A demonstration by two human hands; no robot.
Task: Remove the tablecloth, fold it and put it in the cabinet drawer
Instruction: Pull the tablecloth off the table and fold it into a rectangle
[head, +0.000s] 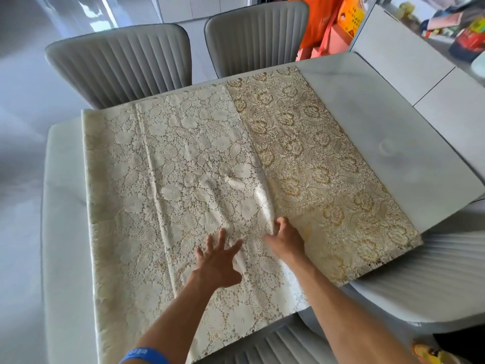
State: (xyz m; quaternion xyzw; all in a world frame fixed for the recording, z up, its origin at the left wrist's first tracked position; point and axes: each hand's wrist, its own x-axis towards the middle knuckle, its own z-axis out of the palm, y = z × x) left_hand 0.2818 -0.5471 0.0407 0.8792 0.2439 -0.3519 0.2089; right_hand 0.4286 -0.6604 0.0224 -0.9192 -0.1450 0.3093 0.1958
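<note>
A cream lace tablecloth [183, 164] with a flower pattern lies on the pale table [388, 143]. Its left part is folded over, pale side up, and the gold-flowered side shows on the right. My left hand [219, 261] rests flat on the folded layer near the front edge, fingers spread. Beside it, my right hand [284, 239] pinches the edge of the folded layer where pale meets gold. No cabinet drawer is in view.
Two grey ribbed chairs [123, 61] stand at the far side of the table, and another chair [433, 279] sits at the near right. Orange bags and boxes [328, 24] stand beyond the table. A white counter [409, 48] with clutter runs along the right.
</note>
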